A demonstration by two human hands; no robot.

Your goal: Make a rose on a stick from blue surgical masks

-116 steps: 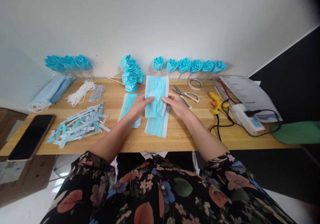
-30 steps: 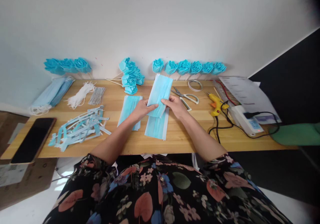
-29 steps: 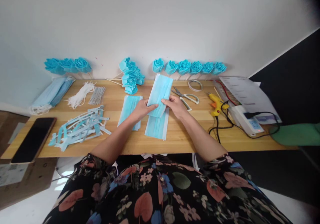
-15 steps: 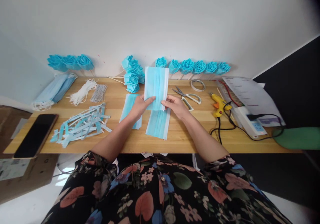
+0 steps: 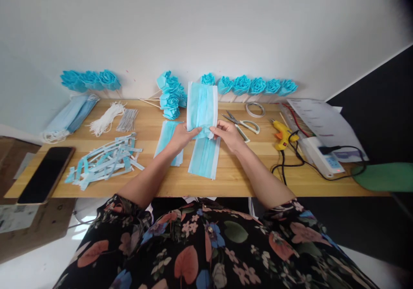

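Observation:
A pleated blue face mask piece point(image 5: 202, 106) with white edges is held up in front of me, its lower edge bunched between my fingers. My left hand point(image 5: 183, 137) pinches it at the lower left, thumb on top. At the lower right, my right hand point(image 5: 227, 135) grips it between thumb and fingers. Another flat mask piece point(image 5: 204, 162) lies on the table just below, partly covered by the held one. A stack of mask pieces point(image 5: 166, 138) sits under and beside my left wrist. Scissors point(image 5: 243, 124) with white handles lie right of my right hand.
Blue paper-like flowers point(image 5: 241, 85) on sticks line the wall. Left are cut strips point(image 5: 106, 162), white ear loops point(image 5: 107, 119), thin wires point(image 5: 127, 120), whole masks point(image 5: 71, 116) and a phone point(image 5: 47, 175). Right are a tape roll point(image 5: 255, 110), yellow glue gun point(image 5: 282, 136) and power strip point(image 5: 322, 157).
The lower edge of the held mask piece, flat before, is now crumpled upward between my thumbs. My hands have barely shifted; the things on the table are unmoved.

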